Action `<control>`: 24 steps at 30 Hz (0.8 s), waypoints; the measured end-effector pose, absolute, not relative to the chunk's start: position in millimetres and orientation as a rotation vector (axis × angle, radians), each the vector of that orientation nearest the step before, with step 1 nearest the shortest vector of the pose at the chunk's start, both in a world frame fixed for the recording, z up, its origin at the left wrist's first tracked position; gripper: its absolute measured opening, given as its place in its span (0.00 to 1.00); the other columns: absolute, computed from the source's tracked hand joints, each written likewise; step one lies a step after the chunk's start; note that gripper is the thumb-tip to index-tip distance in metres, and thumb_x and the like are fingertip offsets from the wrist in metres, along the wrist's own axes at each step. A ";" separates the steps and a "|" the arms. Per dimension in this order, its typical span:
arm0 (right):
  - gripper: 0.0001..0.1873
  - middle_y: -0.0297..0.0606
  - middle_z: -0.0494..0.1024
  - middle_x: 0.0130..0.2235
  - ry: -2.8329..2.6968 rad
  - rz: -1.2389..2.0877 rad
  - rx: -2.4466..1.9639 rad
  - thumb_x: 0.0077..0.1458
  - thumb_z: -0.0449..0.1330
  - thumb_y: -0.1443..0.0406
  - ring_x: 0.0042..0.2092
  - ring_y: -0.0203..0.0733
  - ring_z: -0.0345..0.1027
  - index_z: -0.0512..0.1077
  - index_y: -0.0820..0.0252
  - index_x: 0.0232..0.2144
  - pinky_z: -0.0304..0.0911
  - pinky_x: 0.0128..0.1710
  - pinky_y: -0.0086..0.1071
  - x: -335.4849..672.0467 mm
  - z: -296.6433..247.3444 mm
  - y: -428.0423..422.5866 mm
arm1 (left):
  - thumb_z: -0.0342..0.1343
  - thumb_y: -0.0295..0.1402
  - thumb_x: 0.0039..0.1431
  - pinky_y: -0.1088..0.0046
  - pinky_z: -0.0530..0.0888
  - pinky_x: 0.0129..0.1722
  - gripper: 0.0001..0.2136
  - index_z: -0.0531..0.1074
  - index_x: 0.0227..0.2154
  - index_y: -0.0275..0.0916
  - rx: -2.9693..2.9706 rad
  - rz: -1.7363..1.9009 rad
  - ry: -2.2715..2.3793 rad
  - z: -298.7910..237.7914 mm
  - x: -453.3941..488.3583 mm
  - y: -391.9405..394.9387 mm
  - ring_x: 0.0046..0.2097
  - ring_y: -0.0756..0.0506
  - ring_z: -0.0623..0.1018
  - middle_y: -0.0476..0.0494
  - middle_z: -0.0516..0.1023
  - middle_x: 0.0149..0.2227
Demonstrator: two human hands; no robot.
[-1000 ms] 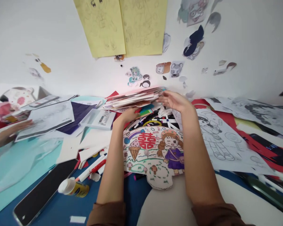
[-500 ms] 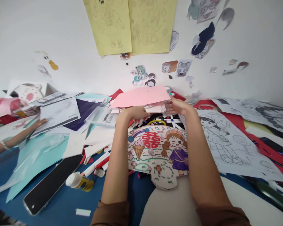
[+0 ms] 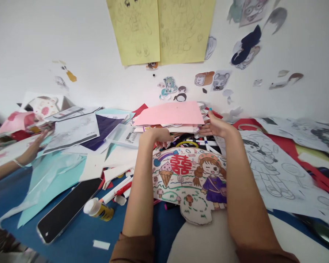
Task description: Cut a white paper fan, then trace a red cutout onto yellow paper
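My left hand (image 3: 161, 136) is in front of a paper stack, over the markers behind a colored drawing; its loosely bent fingers show in part, and I see nothing held. At the right end of the stack, my right hand (image 3: 215, 123) is open, thumb raised and fingers stretched against the edge. A pink sheet (image 3: 170, 114) tops the stack of white papers and cutouts (image 3: 181, 128). Between my forearms lies the colored drawing (image 3: 178, 188), cut to shape, with a girl in purple, an ice cream cone and red characters. Behind it are loose markers (image 3: 192, 141) and a yellow ring (image 3: 186, 144).
On the left are a black phone (image 3: 71, 208), a glue stick (image 3: 98, 209), a clear plastic box (image 3: 123, 135) and teal sheets (image 3: 53, 184). Another person's hand (image 3: 34, 149) is at the far left. Line drawings (image 3: 271, 164) cover the right. Yellow sketches (image 3: 186, 33) hang on the wall.
The view has shifted slightly, moving the scene to the right in the picture. My hands stay by the pink-topped stack. The other person's hand has lifted and drawn back from the papers.
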State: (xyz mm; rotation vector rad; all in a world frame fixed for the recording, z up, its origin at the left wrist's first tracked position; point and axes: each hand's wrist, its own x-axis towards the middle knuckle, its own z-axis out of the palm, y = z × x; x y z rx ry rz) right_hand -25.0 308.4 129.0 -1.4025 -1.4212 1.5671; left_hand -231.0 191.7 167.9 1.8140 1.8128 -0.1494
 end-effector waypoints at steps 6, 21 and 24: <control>0.27 0.44 0.75 0.30 -1.476 1.497 -1.431 0.61 0.39 0.47 0.31 0.41 0.72 0.64 0.63 0.42 0.70 0.34 0.33 -27.1 136.9 300.2 | 0.44 0.42 0.59 0.69 0.72 0.37 0.21 0.70 0.46 0.31 1.792 -0.172 1.800 164.6 -229.7 195.5 0.35 0.45 0.77 0.36 0.78 0.42; 0.22 0.44 0.76 0.33 -1.656 1.360 -1.541 0.62 0.47 0.53 0.31 0.37 0.72 0.68 0.66 0.38 0.70 0.36 0.34 -21.5 137.4 300.5 | 0.43 0.41 0.60 0.75 0.72 0.34 0.20 0.69 0.47 0.31 1.782 -0.177 1.790 166.2 -226.9 192.5 0.38 0.46 0.77 0.37 0.77 0.46; 0.20 0.39 0.75 0.35 -1.722 1.291 -1.604 0.63 0.47 0.54 0.33 0.34 0.71 0.68 0.66 0.41 0.69 0.36 0.33 -21.3 141.0 297.6 | 0.44 0.41 0.60 0.75 0.72 0.33 0.20 0.69 0.46 0.31 1.784 -0.182 1.792 166.8 -226.1 191.7 0.38 0.46 0.78 0.37 0.77 0.45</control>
